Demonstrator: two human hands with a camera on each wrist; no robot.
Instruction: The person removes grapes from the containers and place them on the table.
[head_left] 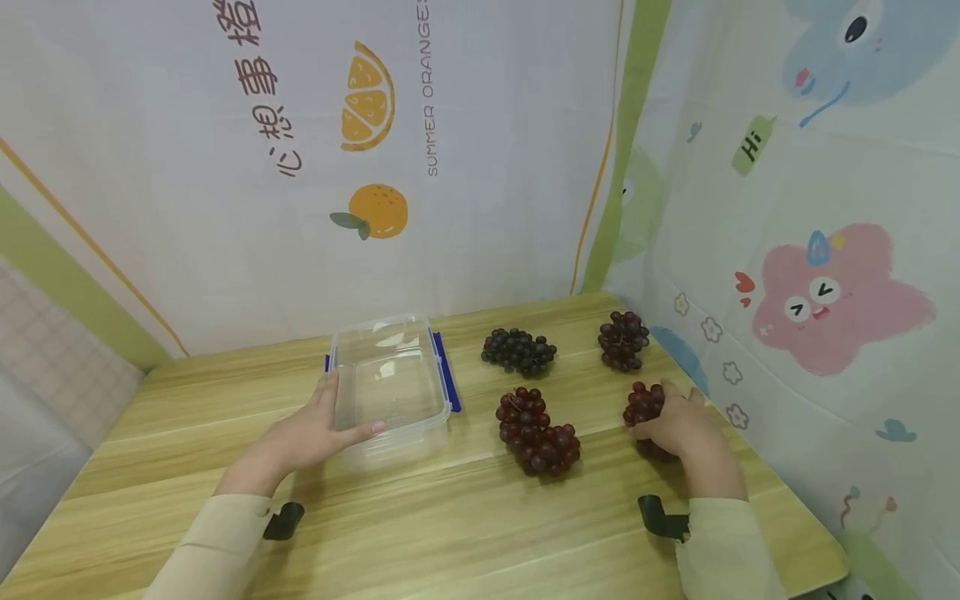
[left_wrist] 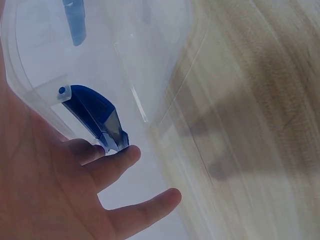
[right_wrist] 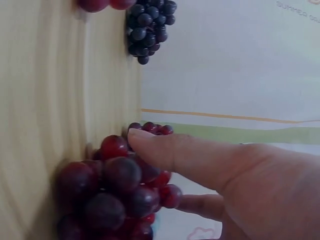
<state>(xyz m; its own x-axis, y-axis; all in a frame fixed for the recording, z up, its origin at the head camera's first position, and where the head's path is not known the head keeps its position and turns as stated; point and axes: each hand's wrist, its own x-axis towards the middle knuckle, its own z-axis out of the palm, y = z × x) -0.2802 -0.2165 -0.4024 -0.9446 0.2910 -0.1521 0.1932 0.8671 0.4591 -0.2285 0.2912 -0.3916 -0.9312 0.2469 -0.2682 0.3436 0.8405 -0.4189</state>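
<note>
A clear plastic food box (head_left: 393, 446) with blue side latches stands on the table, left of centre. My left hand (head_left: 307, 433) is at its left side, with the thumb over the front corner. In the left wrist view, extended fingers (left_wrist: 117, 167) touch a dangling blue latch (left_wrist: 92, 110). Over at the right, my right hand (head_left: 686, 425) holds a bunch of red grapes (head_left: 643, 403) between thumb and fingers. The right wrist view has the thumb (right_wrist: 160, 150) lying against the upper grapes (right_wrist: 120, 175), a finger showing behind them.
Between box and right hand lies a larger red grape bunch (head_left: 536, 437). Behind it is a dark, nearly black bunch (head_left: 519, 350), and another dark red bunch (head_left: 624, 340) sits near the table's back right corner. Printed cloths hang behind the wooden table (head_left: 420, 533) and along its right.
</note>
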